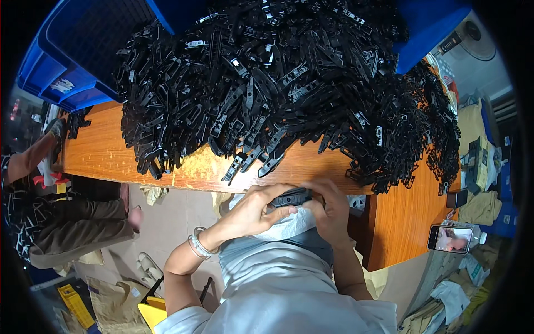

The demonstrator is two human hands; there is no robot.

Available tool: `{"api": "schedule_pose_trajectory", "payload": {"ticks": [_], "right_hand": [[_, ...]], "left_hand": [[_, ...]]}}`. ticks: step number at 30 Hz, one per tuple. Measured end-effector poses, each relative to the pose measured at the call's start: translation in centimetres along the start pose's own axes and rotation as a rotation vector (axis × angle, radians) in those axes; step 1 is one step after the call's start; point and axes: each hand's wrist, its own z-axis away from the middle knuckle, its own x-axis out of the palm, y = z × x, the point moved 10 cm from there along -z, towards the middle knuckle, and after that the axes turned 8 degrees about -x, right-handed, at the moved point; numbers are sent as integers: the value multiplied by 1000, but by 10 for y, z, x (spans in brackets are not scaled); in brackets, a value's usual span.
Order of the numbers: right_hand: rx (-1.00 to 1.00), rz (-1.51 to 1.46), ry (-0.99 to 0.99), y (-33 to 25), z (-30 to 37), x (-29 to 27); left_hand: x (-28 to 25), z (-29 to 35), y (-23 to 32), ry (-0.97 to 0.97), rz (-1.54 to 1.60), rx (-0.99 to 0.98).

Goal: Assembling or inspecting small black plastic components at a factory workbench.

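Note:
Between my two hands, over my lap at the table's front edge, is a black elongated plastic part [291, 197]. My left hand [262, 209] grips its left end, thumb below and fingers above. My right hand [329, 210] closes around the right end and hides part of it. What the right fingertips do there is partly covered. Just beyond my hands spreads a large heap of similar black plastic parts [250, 94]. A few loose ones, such as a long black piece [236, 167], lie at the heap's near edge. White plastic sheeting [281, 225] lies under my hands.
The heap covers much of the orange wooden table [105, 136]. Blue crates stand at the back left [72, 83] and back right [431, 28]. A phone [449, 238] shows a lit screen near the right edge. At the left, a co-worker's arm [33, 156] reaches to the table.

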Motion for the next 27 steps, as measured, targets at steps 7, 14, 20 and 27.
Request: {"api": "schedule_pose_trajectory", "payload": {"ticks": [7, 14, 20, 27], "right_hand": [[66, -300, 65, 9, -3, -1], [-53, 64, -209, 3, 3, 21], [67, -24, -141, 28, 15, 21], [14, 114, -200, 16, 14, 25]], "left_hand": [[6, 7, -9, 16, 70, 64], [-78, 47, -11, 799, -341, 118], [-145, 58, -36, 1056, -677, -85], [-153, 42, -35, 1040, -649, -91]]}}
